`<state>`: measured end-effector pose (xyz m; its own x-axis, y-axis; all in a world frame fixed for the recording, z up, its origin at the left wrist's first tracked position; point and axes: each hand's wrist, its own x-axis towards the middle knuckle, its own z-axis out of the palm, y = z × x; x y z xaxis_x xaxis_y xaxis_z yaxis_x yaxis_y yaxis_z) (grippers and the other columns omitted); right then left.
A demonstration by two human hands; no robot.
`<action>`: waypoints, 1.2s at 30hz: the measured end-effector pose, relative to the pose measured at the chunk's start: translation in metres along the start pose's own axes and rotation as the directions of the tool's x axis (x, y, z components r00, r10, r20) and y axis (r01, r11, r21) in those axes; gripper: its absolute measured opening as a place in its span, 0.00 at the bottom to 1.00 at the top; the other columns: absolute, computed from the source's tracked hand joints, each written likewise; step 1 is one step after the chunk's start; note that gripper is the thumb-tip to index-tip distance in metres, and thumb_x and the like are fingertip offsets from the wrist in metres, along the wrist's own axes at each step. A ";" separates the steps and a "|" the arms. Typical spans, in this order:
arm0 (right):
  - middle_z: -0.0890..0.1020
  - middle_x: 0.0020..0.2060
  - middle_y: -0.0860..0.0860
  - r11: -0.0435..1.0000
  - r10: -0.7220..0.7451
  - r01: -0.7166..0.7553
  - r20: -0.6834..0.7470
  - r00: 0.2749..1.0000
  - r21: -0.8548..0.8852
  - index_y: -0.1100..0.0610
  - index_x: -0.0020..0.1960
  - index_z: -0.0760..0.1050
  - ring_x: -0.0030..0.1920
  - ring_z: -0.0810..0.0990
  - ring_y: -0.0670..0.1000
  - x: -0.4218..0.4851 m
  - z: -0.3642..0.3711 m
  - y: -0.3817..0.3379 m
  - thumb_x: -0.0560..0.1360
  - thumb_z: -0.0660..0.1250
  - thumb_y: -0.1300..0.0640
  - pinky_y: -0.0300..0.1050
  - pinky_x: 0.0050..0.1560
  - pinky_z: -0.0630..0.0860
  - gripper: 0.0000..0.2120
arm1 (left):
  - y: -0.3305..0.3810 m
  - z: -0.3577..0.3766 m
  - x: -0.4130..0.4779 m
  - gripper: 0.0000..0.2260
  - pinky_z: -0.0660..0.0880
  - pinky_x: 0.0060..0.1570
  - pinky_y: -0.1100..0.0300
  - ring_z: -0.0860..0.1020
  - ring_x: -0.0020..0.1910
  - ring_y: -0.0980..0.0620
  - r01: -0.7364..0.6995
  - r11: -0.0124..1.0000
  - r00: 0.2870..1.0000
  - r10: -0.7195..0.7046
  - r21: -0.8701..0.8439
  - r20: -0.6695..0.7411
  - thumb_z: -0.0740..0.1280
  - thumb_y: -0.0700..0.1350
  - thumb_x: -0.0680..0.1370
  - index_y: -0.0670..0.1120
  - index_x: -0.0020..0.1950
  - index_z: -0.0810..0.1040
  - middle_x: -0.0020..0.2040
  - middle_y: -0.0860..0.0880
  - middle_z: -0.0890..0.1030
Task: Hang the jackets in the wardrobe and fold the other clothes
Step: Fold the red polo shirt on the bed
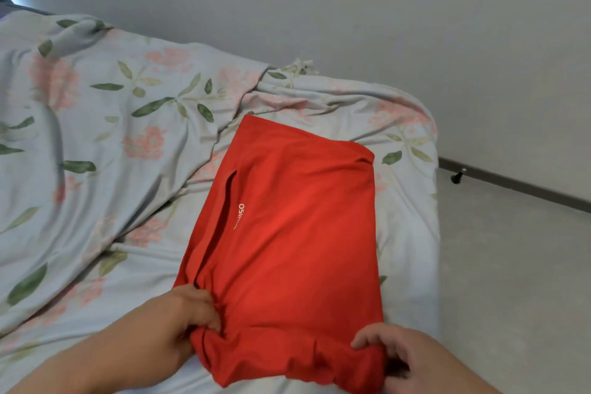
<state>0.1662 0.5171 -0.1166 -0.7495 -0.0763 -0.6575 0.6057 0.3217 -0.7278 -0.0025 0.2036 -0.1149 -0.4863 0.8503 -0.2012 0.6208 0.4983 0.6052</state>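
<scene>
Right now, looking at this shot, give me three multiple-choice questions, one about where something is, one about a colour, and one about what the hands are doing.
1. Where does the folded garment lie?
A. On the floor
B. On the floral bedsheet, near the bed's right edge
C. On a hanger

2. What colour is the garment?
A. Red
B. Navy
C. White

3. How do the hands meet the garment?
A. Both are off it
B. Only the right hand touches it
C. Both grip its near edge

Answers:
1 B, the floral bedsheet shows around it, with the floor just past its right side.
2 A, it is plain red with small white lettering.
3 C, the left hand and right hand each pinch the bunched near edge.
</scene>
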 end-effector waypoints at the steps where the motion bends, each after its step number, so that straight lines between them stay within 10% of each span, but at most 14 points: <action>1: 0.82 0.30 0.42 0.996 -0.003 0.012 0.109 0.994 -0.084 0.56 0.43 0.82 0.38 0.81 0.43 -0.009 0.003 0.006 0.71 0.70 0.71 0.30 0.40 0.74 0.11 | 0.014 -0.002 0.009 0.17 0.76 0.38 0.69 0.80 0.35 0.61 0.169 0.985 0.967 -0.159 -0.036 0.198 0.77 0.52 0.56 0.62 0.43 0.83 0.33 0.64 0.79; 3: 0.78 0.24 0.46 0.981 0.039 -0.013 0.130 0.991 -0.194 0.56 0.28 0.80 0.35 0.76 0.46 -0.024 0.003 -0.001 0.64 0.76 0.71 0.31 0.32 0.71 0.12 | 0.015 0.006 -0.014 0.45 0.74 0.29 0.69 0.78 0.23 0.57 0.337 0.939 0.777 -0.238 -0.066 0.582 0.68 0.57 0.40 0.49 0.58 0.85 0.20 0.61 0.75; 5: 0.80 0.29 0.46 0.986 -0.107 0.117 0.089 0.990 -0.115 0.49 0.30 0.83 0.37 0.78 0.44 -0.029 -0.008 -0.006 0.70 0.74 0.70 0.31 0.39 0.72 0.18 | 0.014 0.003 -0.010 0.44 0.74 0.31 0.68 0.78 0.24 0.60 0.366 0.901 0.655 -0.072 -0.232 0.753 0.76 0.55 0.48 0.45 0.64 0.81 0.23 0.58 0.78; 8: 0.79 0.32 0.46 0.943 -0.321 0.332 -0.326 0.889 -0.023 0.49 0.33 0.84 0.34 0.78 0.45 -0.033 -0.025 -0.027 0.68 0.78 0.61 0.37 0.41 0.72 0.09 | -0.005 -0.043 0.000 0.06 0.73 0.37 0.59 0.78 0.34 0.53 0.198 0.778 0.951 -0.005 -0.596 0.310 0.77 0.44 0.71 0.50 0.46 0.85 0.36 0.50 0.81; 12: 0.82 0.40 0.49 0.883 -0.331 0.454 -0.529 0.781 0.119 0.58 0.39 0.83 0.38 0.79 0.46 0.008 -0.039 -0.048 0.70 0.72 0.55 0.39 0.42 0.76 0.07 | -0.005 -0.069 0.030 0.18 0.66 0.28 0.64 0.72 0.29 0.50 0.166 0.549 0.966 -0.257 -0.819 0.024 0.78 0.55 0.64 0.42 0.42 0.83 0.32 0.44 0.76; 20: 0.78 0.35 0.58 0.861 -0.018 0.355 -0.677 0.736 0.364 0.59 0.39 0.75 0.38 0.74 0.56 0.126 -0.083 -0.088 0.76 0.68 0.51 0.52 0.41 0.69 0.13 | -0.032 -0.089 0.140 0.13 0.71 0.35 0.58 0.76 0.32 0.52 0.237 0.748 0.746 -0.549 -0.620 -0.377 0.70 0.49 0.77 0.40 0.41 0.81 0.32 0.49 0.80; 27: 0.82 0.44 0.60 0.975 0.083 0.135 -0.851 0.519 0.177 0.63 0.43 0.79 0.45 0.79 0.60 0.189 -0.118 -0.099 0.81 0.60 0.53 0.46 0.42 0.68 0.16 | -0.066 -0.095 0.208 0.20 0.65 0.30 0.57 0.74 0.31 0.49 0.409 0.847 0.588 -0.530 -0.340 -0.612 0.66 0.56 0.76 0.40 0.33 0.74 0.30 0.49 0.76; 30: 0.82 0.53 0.61 0.959 0.247 -0.019 -0.806 0.538 0.281 0.66 0.55 0.78 0.52 0.80 0.62 0.199 -0.121 -0.092 0.80 0.58 0.57 0.47 0.47 0.71 0.15 | -0.076 -0.082 0.225 0.17 0.66 0.35 0.57 0.75 0.37 0.47 0.560 0.818 0.668 -0.542 -0.135 -0.510 0.65 0.56 0.77 0.45 0.35 0.73 0.36 0.47 0.78; 33: 0.83 0.44 0.55 0.951 0.206 0.067 -0.777 0.595 0.303 0.61 0.47 0.79 0.44 0.79 0.57 0.194 -0.121 -0.097 0.73 0.60 0.54 0.47 0.40 0.69 0.13 | -0.076 -0.077 0.226 0.14 0.69 0.44 0.55 0.74 0.44 0.45 0.643 0.762 0.669 -0.611 -0.084 -0.423 0.65 0.55 0.77 0.45 0.40 0.73 0.49 0.42 0.80; 36: 0.81 0.36 0.46 0.940 0.029 0.251 -0.788 0.615 0.230 0.55 0.40 0.76 0.37 0.78 0.49 0.187 -0.116 -0.101 0.64 0.66 0.45 0.45 0.36 0.69 0.14 | -0.055 -0.078 0.218 0.23 0.69 0.61 0.44 0.70 0.64 0.37 0.610 0.788 0.613 -0.404 0.082 -0.678 0.65 0.58 0.75 0.44 0.62 0.74 0.67 0.37 0.71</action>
<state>-0.0661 0.5801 -0.1435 -0.6539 0.7063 -0.2713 0.4431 0.0669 -0.8940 -0.1901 0.3484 -0.1320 -0.9665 0.2051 0.1543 0.2429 0.9253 0.2911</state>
